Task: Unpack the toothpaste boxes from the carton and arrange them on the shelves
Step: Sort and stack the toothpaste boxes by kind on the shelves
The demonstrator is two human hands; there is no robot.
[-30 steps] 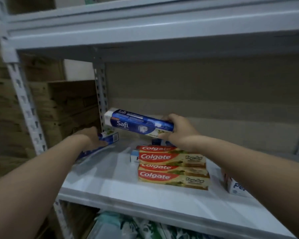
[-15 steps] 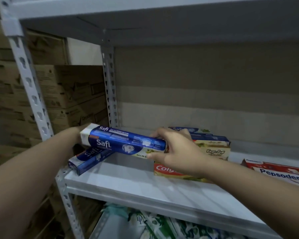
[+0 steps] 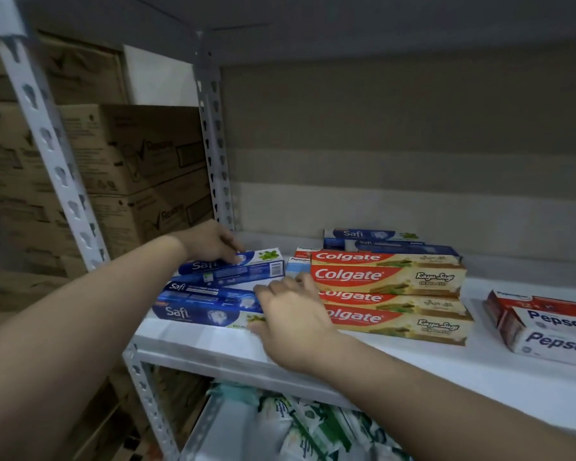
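Right hand [image 3: 291, 314] lies on the near end of the front Safi box [image 3: 200, 315], fingers loosely spread and touching it, gripping nothing that I can see. Left hand [image 3: 210, 242] pinches the rear Safi box [image 3: 233, 266], just behind the front one. Both boxes lie on the shelf [image 3: 396, 357], left of the Colgate stack [image 3: 389, 296]; Pepsodent boxes [image 3: 546, 324] sit right of that stack.
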